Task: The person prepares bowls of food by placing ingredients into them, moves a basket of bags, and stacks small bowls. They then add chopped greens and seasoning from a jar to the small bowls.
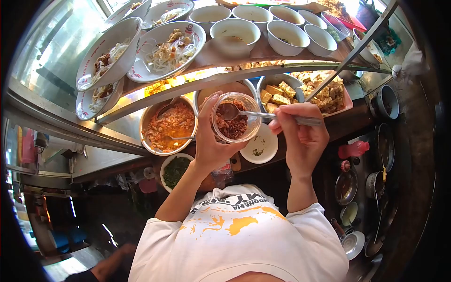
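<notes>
My left hand (211,136) is wrapped round a clear plastic jar (254,126), tilted so its open mouth faces me. Dark red-brown fried bits (237,127) lie inside it. My right hand (303,136) grips the handle of a metal spoon (263,114), whose bowl rests in the jar among the bits. Beneath the jar is a white bowl (266,149) with a few green specks. To the left of my left hand stands a pot (143,134) of orange-red shredded food with a spoon in it. Below that pot sits a bowl of chopped greens (174,172).
A shelf (206,62) above holds noodle bowls (165,52) and several white soup bowls (287,38). Behind my hands are a pot of tofu pieces (280,94) and a tray of meat (322,89). Pans (346,185) and a pink bottle (353,149) stand at right. Another person's arm (110,263) shows lower left.
</notes>
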`<state>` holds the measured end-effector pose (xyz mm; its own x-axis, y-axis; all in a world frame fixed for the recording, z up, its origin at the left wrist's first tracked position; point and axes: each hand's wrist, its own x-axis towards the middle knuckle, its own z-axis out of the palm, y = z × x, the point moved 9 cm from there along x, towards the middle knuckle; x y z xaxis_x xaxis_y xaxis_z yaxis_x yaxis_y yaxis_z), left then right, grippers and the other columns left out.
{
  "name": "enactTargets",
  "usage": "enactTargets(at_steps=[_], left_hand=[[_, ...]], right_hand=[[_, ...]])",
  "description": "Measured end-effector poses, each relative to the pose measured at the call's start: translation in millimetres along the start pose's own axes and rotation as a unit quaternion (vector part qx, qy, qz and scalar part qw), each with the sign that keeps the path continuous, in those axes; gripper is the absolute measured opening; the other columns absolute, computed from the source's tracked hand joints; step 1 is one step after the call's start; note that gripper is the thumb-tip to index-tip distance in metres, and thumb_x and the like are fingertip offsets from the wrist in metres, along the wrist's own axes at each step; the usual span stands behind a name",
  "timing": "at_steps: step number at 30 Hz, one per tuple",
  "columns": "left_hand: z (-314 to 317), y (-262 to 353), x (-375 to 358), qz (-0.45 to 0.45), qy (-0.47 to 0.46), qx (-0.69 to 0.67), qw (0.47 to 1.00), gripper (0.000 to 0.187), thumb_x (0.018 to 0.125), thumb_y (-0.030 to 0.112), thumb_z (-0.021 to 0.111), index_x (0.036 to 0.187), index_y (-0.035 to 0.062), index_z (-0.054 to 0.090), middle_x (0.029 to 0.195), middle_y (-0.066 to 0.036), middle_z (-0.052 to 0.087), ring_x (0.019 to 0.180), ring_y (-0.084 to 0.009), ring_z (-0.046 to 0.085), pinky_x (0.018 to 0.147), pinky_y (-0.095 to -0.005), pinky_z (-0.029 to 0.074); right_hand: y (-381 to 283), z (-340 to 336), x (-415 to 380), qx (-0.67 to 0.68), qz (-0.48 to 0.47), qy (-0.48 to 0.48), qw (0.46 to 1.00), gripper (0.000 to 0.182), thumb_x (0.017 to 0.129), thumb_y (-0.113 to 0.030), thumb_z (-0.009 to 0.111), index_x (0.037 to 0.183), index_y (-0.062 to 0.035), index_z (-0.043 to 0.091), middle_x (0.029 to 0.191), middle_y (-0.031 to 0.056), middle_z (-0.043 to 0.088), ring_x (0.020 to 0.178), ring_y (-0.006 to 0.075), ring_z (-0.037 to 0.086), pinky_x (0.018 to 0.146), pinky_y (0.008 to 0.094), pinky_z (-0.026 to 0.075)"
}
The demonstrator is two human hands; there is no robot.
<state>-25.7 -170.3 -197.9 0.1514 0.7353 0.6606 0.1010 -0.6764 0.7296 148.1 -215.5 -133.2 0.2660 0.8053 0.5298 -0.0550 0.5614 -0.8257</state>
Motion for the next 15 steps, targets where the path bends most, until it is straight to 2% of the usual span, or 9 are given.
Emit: enactTargets(at_steps=[6, 10, 14, 15], left_hand=[[4, 1, 1, -0.023, 0.001, 0.019, 1.000, 0.101, 0.062, 0.016, 0.089, 0.141, 0.0031, 0.027, 0.137, -0.019, 0.041, 0.123, -0.0296, 0.049, 0.104, -0.0399, 0.042], [10, 6, 6, -0.024, 0.003, 0.031, 0.999, 0.100, 0.063, 0.017, 0.089, 0.140, 0.0030, 0.027, 0.135, -0.019, 0.041, 0.122, -0.0290, 0.050, 0.103, -0.0392, 0.042], [18, 7, 12, -0.024, -0.005, 0.039, 0.999, 0.100, 0.063, 0.017, 0.089, 0.140, 0.0032, 0.026, 0.133, -0.018, 0.041, 0.122, -0.0287, 0.049, 0.104, -0.0386, 0.042], [19, 9, 13, -0.021, -0.007, 0.042, 0.999, 0.100, 0.063, 0.017, 0.089, 0.140, 0.0032, 0.026, 0.133, -0.018, 0.041, 0.122, -0.0287, 0.049, 0.104, -0.0385, 0.042]], right_hand=[[10, -31, 0, 0.050, 0.046, 0.071, 0.995, 0.010, 0.088, 0.002, 0.064, 0.098, 0.0009, 0.061, 0.085, 0.0107, 0.067, 0.070, 0.0119, 0.065, 0.061, 0.0221, 0.053], [0, -55, 13, 0.090, 0.022, 0.113, 0.989, 0.011, 0.087, 0.002, 0.064, 0.097, 0.0005, 0.062, 0.084, 0.0117, 0.067, 0.067, 0.0118, 0.064, 0.060, 0.0226, 0.053], [-33, -85, 46, 0.028, -0.079, 0.161, 0.983, 0.013, 0.085, 0.002, 0.065, 0.098, 0.0006, 0.062, 0.084, 0.0096, 0.067, 0.067, 0.0116, 0.064, 0.062, 0.0233, 0.053], [-44, -89, 56, -0.026, -0.131, 0.162, 0.978, 0.012, 0.086, 0.002, 0.064, 0.098, 0.0010, 0.062, 0.086, 0.0084, 0.066, 0.069, 0.0122, 0.065, 0.064, 0.0234, 0.054]])
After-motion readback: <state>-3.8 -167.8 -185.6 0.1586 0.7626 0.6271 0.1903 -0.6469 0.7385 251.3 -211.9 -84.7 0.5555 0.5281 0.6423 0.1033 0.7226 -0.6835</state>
